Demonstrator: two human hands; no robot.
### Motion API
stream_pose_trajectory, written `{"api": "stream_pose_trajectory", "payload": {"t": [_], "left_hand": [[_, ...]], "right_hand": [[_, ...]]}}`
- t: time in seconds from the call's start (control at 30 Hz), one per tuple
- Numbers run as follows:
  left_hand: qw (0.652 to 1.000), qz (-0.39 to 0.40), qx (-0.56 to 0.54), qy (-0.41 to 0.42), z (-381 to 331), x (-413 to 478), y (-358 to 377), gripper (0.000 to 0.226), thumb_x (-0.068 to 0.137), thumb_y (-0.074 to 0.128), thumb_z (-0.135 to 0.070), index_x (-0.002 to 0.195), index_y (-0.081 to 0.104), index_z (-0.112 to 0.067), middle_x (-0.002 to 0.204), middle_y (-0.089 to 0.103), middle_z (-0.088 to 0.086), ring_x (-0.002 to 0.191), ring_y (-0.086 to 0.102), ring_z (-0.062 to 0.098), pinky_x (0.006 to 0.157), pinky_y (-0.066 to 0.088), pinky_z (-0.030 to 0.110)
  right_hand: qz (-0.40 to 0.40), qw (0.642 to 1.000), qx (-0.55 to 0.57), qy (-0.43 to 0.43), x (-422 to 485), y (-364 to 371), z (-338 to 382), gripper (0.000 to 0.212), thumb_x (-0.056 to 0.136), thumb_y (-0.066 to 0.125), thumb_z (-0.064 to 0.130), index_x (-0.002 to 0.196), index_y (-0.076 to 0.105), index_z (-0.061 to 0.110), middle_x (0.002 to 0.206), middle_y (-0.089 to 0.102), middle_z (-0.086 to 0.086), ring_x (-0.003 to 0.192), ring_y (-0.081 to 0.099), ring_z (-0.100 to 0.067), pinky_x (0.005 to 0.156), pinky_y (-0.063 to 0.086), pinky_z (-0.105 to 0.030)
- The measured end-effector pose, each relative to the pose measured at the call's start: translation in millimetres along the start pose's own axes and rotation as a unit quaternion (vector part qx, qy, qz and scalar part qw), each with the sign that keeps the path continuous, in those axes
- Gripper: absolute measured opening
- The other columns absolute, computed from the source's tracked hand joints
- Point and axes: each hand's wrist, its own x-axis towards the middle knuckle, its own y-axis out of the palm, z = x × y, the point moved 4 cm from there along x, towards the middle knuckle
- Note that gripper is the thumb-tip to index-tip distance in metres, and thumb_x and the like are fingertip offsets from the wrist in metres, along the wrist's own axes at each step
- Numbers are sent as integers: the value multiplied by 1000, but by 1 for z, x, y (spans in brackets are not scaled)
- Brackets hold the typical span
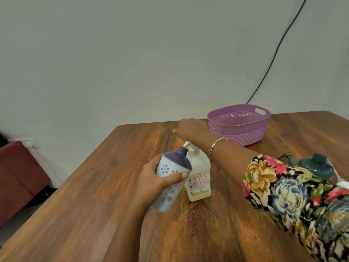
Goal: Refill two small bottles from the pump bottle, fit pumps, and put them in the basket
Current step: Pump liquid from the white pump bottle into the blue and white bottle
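Note:
My left hand (153,179) grips a small white bottle (171,175) with grey flower marks and a dark blue top, tilted so its open neck sits under the spout of the pump bottle (198,176). The pump bottle is clear with pale yellow liquid and a white label, and stands mid-table. My right hand (190,130) lies flat over its white pump head, fingers straight. The purple basket (238,125) stands behind, with nothing seen inside. A dark green bottle (317,166) with its pump lies at the right, partly behind my sleeve.
The wooden table (113,195) ends at a corner at the back left. A black cable (273,59) runs down the wall behind the basket. A dark red seat (17,178) stands on the floor at the left.

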Motion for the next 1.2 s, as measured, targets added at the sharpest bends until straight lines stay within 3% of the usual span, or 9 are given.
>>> {"api": "stream_pose_trajectory", "payload": {"t": [0.3, 0.47, 0.6, 0.7, 0.8, 1.03, 1.13, 1.2], "left_hand": [[1000, 4, -3, 0, 2, 3, -1, 63, 39, 77, -54, 95, 62, -31, 81, 71, -6, 72, 69, 15, 61, 56, 27], [1000, 10, -1, 8, 0, 1, -1, 63, 40, 77, -53, 97, 62, -31, 80, 70, -8, 70, 68, 11, 56, 51, 19], [1000, 9, -3, 5, 0, 2, -1, 61, 40, 77, -53, 96, 62, -31, 80, 71, -8, 69, 68, 11, 56, 52, 21], [1000, 7, 0, 6, 2, 1, -1, 63, 40, 76, -54, 96, 63, -31, 81, 71, -6, 71, 69, 14, 61, 57, 28], [1000, 6, -1, 5, 2, 0, -2, 64, 39, 75, -55, 97, 62, -31, 80, 71, -5, 71, 69, 15, 60, 57, 27], [1000, 14, -13, 6, -2, 0, 0, 51, 48, 80, -41, 95, 63, -29, 79, 70, -6, 68, 68, 12, 56, 53, 20], [1000, 15, -16, 7, -1, 0, -1, 60, 41, 78, -50, 95, 63, -30, 79, 70, -6, 69, 68, 12, 57, 54, 22], [1000, 16, -16, 6, 0, 1, -1, 60, 40, 77, -51, 95, 63, -30, 80, 70, -7, 70, 68, 12, 58, 54, 23]], "right_hand": [[31, 999, 43, -2, 5, -7, -2, 44, 96, 42, 46, 114, 55, 8, 118, 59, -10, 108, 56, -29, 77, 39, -33], [11, 1000, 3, 11, 3, 3, -1, 42, 96, 41, 43, 115, 57, 10, 119, 60, -9, 108, 57, -28, 77, 39, -32], [14, 1000, 14, 8, 3, 2, -1, 41, 96, 42, 42, 115, 57, 10, 121, 60, -10, 110, 56, -29, 78, 40, -32], [48, 997, 63, 10, 6, -1, -4, 38, 95, 43, 46, 100, 58, 11, 121, 60, -11, 107, 57, -29, 82, 42, -33], [49, 996, 76, 13, 9, -4, -8, 40, 95, 43, 45, 106, 56, 9, 118, 61, -12, 102, 57, -28, 77, 39, -31], [49, 999, 6, 14, 11, 14, -5, 41, 95, 41, 45, 78, 53, 9, 115, 61, -9, 108, 56, -28, 79, 38, -32], [66, 996, 50, 17, 14, 12, -6, 43, 93, 44, 48, 73, 52, 11, 90, 61, -6, 91, 57, -26, 77, 41, -33], [78, 993, 82, 11, 17, 6, -5, 41, 91, 47, 49, 72, 50, 13, 94, 65, -6, 85, 56, -23, 79, 44, -33]]}}
